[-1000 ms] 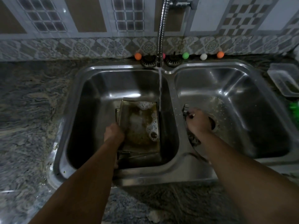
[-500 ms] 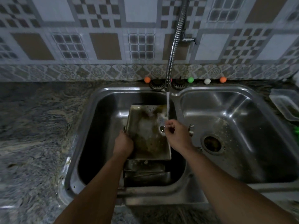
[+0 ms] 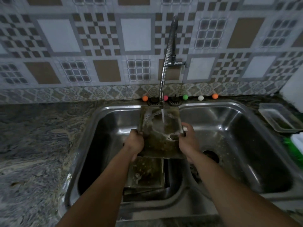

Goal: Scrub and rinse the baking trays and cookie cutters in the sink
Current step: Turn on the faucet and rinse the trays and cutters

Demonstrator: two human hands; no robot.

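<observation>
Both hands on the grimy baking tray [image 3: 159, 136] over the left sink [image 3: 105, 128] basin: left hand [image 3: 134, 142] grips its left edge, right hand [image 3: 188, 139] pinches the right edge, tap [image 3: 165, 71] water hitting it. Another tray [image 3: 146, 174] sits underneath.

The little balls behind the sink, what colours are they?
Head view: small round balls are orange, pink, green, white, orange.

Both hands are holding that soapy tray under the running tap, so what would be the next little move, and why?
Probably tilt the tray so the water runs toward its near end. The stream from the tap lands near the far end, while suds and brown grime sit lower down. The left hand and right hand already grip opposite edges, so tipping should be easy.
</observation>
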